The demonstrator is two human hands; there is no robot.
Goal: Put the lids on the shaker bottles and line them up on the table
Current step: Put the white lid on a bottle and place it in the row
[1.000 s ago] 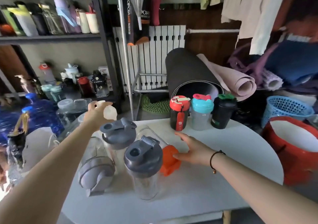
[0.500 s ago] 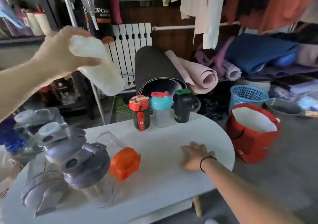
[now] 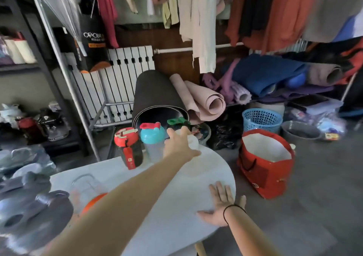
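Observation:
My left hand [image 3: 179,145] reaches across the white table [image 3: 182,212] to its far edge, shut on a white translucent bottle [image 3: 193,140] that peeks out past the fingers. It sits at the right end of a row: a red-lidded dark bottle [image 3: 128,147], a teal-lidded clear bottle [image 3: 153,141] and a black bottle with a green lid [image 3: 177,122], mostly hidden behind the hand. My right hand [image 3: 221,207] lies flat and open on the near right edge. Grey-lidded bottles [image 3: 31,212] and an orange lid [image 3: 92,202] are at the near left.
A red bag [image 3: 265,163] stands on the floor right of the table, with a blue basket [image 3: 261,119] behind it. Rolled mats [image 3: 157,96] lean behind the bottle row. A metal rack pole [image 3: 78,106] and shelves stand at the left.
My left hand came down from high on the left to the right end of the bottle row with the white bottle. My right hand slid to the table's right edge.

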